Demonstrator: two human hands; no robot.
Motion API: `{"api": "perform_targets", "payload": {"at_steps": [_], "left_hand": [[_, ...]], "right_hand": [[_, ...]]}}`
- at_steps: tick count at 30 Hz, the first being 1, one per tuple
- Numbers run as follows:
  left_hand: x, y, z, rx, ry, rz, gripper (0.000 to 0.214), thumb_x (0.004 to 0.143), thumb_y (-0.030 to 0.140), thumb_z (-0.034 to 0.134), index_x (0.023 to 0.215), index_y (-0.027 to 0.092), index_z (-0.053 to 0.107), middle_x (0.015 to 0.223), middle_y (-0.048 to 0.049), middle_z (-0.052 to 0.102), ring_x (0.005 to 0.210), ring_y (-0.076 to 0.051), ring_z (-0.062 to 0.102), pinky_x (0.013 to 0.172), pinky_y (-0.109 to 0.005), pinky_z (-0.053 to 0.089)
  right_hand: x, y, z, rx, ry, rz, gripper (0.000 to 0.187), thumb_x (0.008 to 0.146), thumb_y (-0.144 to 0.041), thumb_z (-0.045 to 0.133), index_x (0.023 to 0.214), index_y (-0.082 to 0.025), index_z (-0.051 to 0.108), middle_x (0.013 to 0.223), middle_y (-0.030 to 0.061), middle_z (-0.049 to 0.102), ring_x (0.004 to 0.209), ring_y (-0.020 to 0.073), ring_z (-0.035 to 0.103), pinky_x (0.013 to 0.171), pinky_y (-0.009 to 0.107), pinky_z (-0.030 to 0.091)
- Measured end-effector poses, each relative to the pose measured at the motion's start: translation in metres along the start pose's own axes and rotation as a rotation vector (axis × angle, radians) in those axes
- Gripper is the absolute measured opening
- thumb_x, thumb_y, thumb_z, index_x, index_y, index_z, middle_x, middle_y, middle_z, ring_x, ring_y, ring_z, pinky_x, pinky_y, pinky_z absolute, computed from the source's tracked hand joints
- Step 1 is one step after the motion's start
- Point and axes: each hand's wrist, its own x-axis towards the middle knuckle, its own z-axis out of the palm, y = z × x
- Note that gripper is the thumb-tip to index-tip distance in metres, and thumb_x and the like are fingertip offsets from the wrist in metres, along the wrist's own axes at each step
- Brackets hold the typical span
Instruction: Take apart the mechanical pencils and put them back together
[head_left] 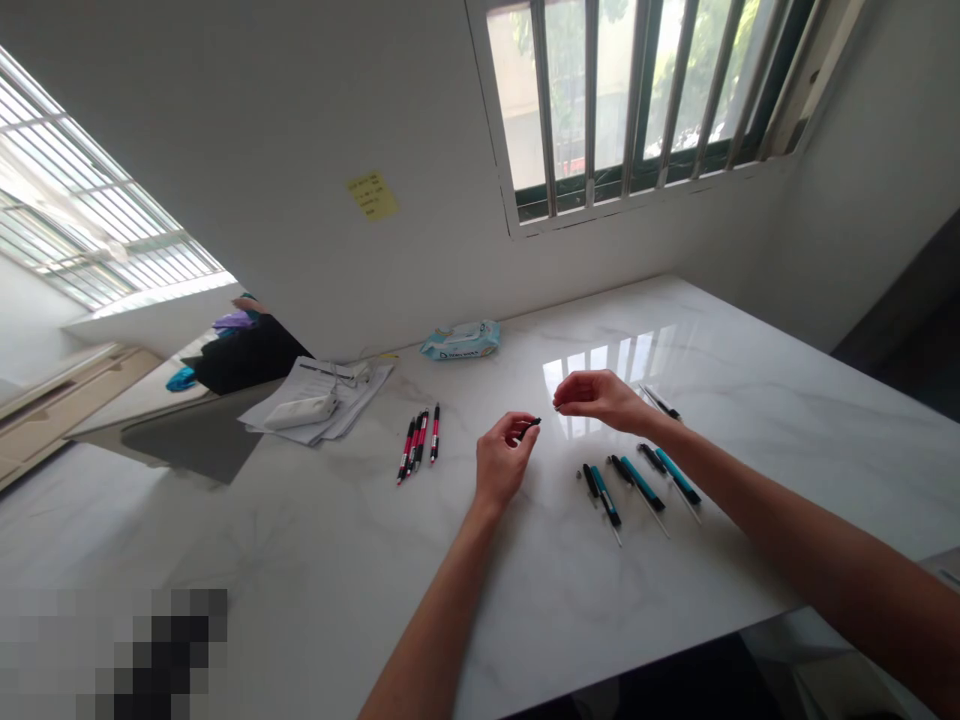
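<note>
Slim piece point(530, 427) in left fingers point(528, 441)

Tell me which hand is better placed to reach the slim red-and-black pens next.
Left, probably: the left hand is nearer the slim red-and-black pens, though it holds a small black piece. The right hand is farther off, beyond the left.
</note>
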Motion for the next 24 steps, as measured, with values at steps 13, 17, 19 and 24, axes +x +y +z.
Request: {"api": "perform_targets", "payload": {"at_steps": [13,17,19,24], "left_hand": [[-0.003,0.013,0.000,0.006,-0.058,0.080,0.015,0.090,0.037,0.069,0.094,0.024,0.075,0.093,-0.0030,0.078,0.083,-0.019,0.070,0.076,-0.031,0.052],[-0.004,0.014,-0.001,0.017,-0.066,0.095,0.013,0.090,0.035,0.069,0.094,0.025,0.076,0.093,-0.0022,0.079,0.082,-0.019,0.069,0.075,-0.031,0.051],[-0.004,0.015,-0.001,0.020,-0.062,0.101,0.011,0.090,0.034,0.070,0.094,0.025,0.076,0.093,-0.0018,0.079,0.082,-0.019,0.070,0.076,-0.031,0.051],[-0.005,0.017,0.000,0.039,-0.060,0.115,0.010,0.089,0.033,0.071,0.094,0.025,0.076,0.094,-0.0017,0.079,0.084,-0.019,0.070,0.078,-0.032,0.052]], "right_hand": [[-0.003,0.018,0.012,-0.026,-0.038,0.017,0.032,0.074,-0.040,0.087,0.096,-0.021,0.075,0.097,0.0045,0.079,0.093,0.0223,0.075,0.088,0.039,0.059],[-0.004,0.017,0.012,-0.045,-0.040,0.014,0.031,0.074,-0.041,0.086,0.096,-0.021,0.076,0.096,0.0049,0.078,0.092,0.0226,0.074,0.086,0.038,0.059],[-0.005,0.015,0.012,-0.064,-0.038,0.013,0.032,0.075,-0.043,0.086,0.095,-0.021,0.076,0.097,0.0051,0.078,0.092,0.0226,0.074,0.086,0.038,0.059],[-0.009,0.007,0.013,-0.194,-0.043,0.014,0.028,0.085,-0.047,0.076,0.096,-0.021,0.076,0.085,0.0036,0.076,0.081,0.0197,0.072,0.077,0.034,0.057]]}}
